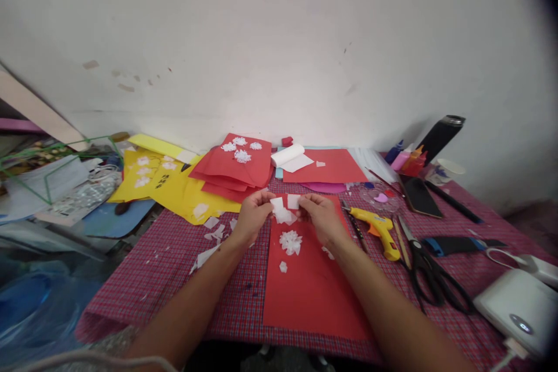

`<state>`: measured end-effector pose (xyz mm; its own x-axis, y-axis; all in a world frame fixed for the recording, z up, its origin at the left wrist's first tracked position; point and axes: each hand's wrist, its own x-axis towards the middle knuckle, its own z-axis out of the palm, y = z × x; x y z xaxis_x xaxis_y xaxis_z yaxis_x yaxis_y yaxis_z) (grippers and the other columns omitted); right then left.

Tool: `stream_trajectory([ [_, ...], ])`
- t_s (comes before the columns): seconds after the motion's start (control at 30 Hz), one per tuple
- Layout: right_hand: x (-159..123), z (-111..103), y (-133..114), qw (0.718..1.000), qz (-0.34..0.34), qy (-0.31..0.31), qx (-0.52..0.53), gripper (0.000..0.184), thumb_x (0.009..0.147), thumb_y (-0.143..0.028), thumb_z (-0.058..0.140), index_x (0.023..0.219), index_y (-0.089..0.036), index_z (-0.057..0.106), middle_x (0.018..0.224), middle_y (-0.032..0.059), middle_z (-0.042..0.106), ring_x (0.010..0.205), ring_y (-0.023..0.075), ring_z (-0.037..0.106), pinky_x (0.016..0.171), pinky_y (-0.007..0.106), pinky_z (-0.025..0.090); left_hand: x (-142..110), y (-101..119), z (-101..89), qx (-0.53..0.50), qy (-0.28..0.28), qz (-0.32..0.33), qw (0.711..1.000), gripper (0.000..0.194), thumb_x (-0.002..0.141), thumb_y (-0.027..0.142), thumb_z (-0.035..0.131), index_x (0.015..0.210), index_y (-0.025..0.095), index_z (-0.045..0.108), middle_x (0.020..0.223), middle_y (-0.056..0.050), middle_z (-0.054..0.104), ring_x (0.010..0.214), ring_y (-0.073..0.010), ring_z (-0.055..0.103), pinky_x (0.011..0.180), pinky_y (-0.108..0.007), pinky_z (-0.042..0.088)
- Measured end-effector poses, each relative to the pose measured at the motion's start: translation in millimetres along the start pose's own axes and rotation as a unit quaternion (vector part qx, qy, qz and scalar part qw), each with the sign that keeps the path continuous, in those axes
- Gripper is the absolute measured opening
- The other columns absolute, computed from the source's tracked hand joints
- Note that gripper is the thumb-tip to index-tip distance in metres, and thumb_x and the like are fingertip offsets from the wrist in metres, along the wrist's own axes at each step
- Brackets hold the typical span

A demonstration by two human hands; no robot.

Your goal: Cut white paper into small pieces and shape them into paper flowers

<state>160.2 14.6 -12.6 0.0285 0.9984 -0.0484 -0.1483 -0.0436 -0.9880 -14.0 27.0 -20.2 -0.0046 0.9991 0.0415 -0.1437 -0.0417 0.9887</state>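
My left hand (256,213) pinches a small white paper piece (276,204) between thumb and fingers. Another white paper square (293,201) is gripped at its edge by my right hand (321,216). Both hands are above the far end of a red paper sheet (300,296), with more white paper (285,216) between them; whether that is held or lying cannot be told. Nearer on the sheet sits a ruffled white paper flower (290,242), and below it a small white paper piece (283,267). Part of another white piece shows beside my right wrist.
Paper scraps (213,232) lie left of the sheet. To the right are a yellow glue gun (379,229), black scissors (429,270), a cutter knife (457,245), a phone (421,196) and a black flask (440,136). Red flowered sheets (248,168) and a white paper roll (288,155) stand behind.
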Motion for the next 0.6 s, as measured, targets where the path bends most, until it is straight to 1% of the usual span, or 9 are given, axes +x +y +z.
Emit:
stream_trajectory([
  [0.07, -1, -1, 0, 0.994, -0.067, 0.021, -0.086, 0.021, 0.081, -0.036, 0.060, 0.067, -0.020, 0.056, 0.061, -0.0003, 0.057, 0.056, 0.0150, 0.050, 0.057, 0.027, 0.040, 1, 0, -0.8, -0.006, 0.021, 0.005, 1.000, 0.021, 0.065, 0.013, 0.061, 0.084, 0.016, 0.067, 0.073, 0.001, 0.063, 0.058, -0.0085, 0.052, 0.055, -0.021, 0.041],
  [0.1, -1, -2, 1, 0.981, -0.115, 0.031, -0.151, 0.021, 0.084, -0.036, 0.058, 0.069, -0.021, 0.057, 0.064, 0.0005, 0.058, 0.059, 0.0160, 0.051, 0.059, 0.028, 0.040, 2, 0, -1.2, -0.010, 0.030, 0.009, 0.999, 0.021, 0.065, 0.014, 0.061, 0.086, 0.016, 0.067, 0.075, 0.001, 0.064, 0.059, -0.0086, 0.053, 0.055, -0.021, 0.042],
  [0.2, -2, -2, 5, 0.899, -0.250, 0.004, -0.359, 0.021, 0.090, -0.029, 0.052, 0.075, -0.021, 0.063, 0.077, 0.0048, 0.065, 0.076, 0.0199, 0.056, 0.072, 0.030, 0.041, 3, 0, -2.1, -0.023, 0.040, 0.019, 0.999, 0.024, 0.066, 0.015, 0.063, 0.089, 0.016, 0.067, 0.076, 0.001, 0.065, 0.060, -0.0087, 0.053, 0.057, -0.022, 0.043],
  [0.27, -2, -2, 9, 0.839, -0.290, -0.056, -0.458, 0.020, 0.091, -0.024, 0.051, 0.080, -0.021, 0.068, 0.084, 0.0072, 0.068, 0.083, 0.0215, 0.058, 0.080, 0.033, 0.041, 3, 2, -1.9, -0.026, 0.040, 0.017, 0.999, 0.024, 0.065, 0.015, 0.063, 0.089, 0.016, 0.066, 0.075, 0.001, 0.064, 0.059, -0.0083, 0.052, 0.057, -0.022, 0.043],
  [0.33, -1, -2, 13, 0.803, -0.298, -0.090, -0.508, 0.018, 0.089, -0.019, 0.053, 0.089, -0.021, 0.071, 0.092, 0.0089, 0.069, 0.090, 0.0230, 0.059, 0.085, 0.035, 0.041, 2, 3, -1.3, -0.027, 0.038, 0.012, 0.999, 0.024, 0.065, 0.015, 0.064, 0.088, 0.015, 0.066, 0.074, 0.001, 0.063, 0.058, -0.0079, 0.052, 0.057, -0.021, 0.042],
  [0.37, -1, -3, 14, 0.798, -0.299, -0.085, -0.517, 0.019, 0.088, -0.017, 0.054, 0.095, -0.022, 0.072, 0.097, 0.0097, 0.070, 0.094, 0.0241, 0.059, 0.088, 0.036, 0.041, 2, 3, -1.0, -0.028, 0.037, 0.012, 0.999, 0.024, 0.065, 0.014, 0.064, 0.088, 0.015, 0.066, 0.074, 0.001, 0.064, 0.058, -0.0079, 0.052, 0.057, -0.021, 0.042],
  [0.43, -1, -4, 14, 0.806, -0.301, -0.048, -0.507, 0.026, 0.086, -0.015, 0.054, 0.105, -0.021, 0.070, 0.106, 0.0113, 0.069, 0.102, 0.0259, 0.058, 0.092, 0.037, 0.041, 1, 4, -0.5, -0.026, 0.035, 0.010, 0.999, 0.024, 0.065, 0.015, 0.064, 0.089, 0.015, 0.066, 0.075, 0.001, 0.064, 0.059, -0.0082, 0.053, 0.057, -0.021, 0.043],
  [0.53, -3, -2, 9, 0.852, -0.294, -0.006, -0.434, 0.022, 0.088, -0.017, 0.050, 0.100, -0.019, 0.069, 0.101, 0.0104, 0.070, 0.097, 0.0247, 0.060, 0.088, 0.036, 0.042, 0, 4, 0.0, -0.011, 0.019, 0.014, 1.000, 0.024, 0.066, 0.015, 0.064, 0.090, 0.016, 0.066, 0.075, 0.001, 0.063, 0.061, -0.0092, 0.054, 0.059, -0.022, 0.043],
  [0.6, -7, 1, 6, 0.889, -0.271, -0.005, -0.368, 0.018, 0.090, -0.021, 0.049, 0.092, -0.021, 0.067, 0.092, 0.0072, 0.070, 0.086, 0.0221, 0.061, 0.078, 0.032, 0.044, -2, 3, 0.5, 0.018, -0.002, 0.037, 0.999, 0.024, 0.068, 0.016, 0.065, 0.092, 0.017, 0.066, 0.076, 0.001, 0.063, 0.065, -0.0097, 0.056, 0.061, -0.021, 0.044],
])
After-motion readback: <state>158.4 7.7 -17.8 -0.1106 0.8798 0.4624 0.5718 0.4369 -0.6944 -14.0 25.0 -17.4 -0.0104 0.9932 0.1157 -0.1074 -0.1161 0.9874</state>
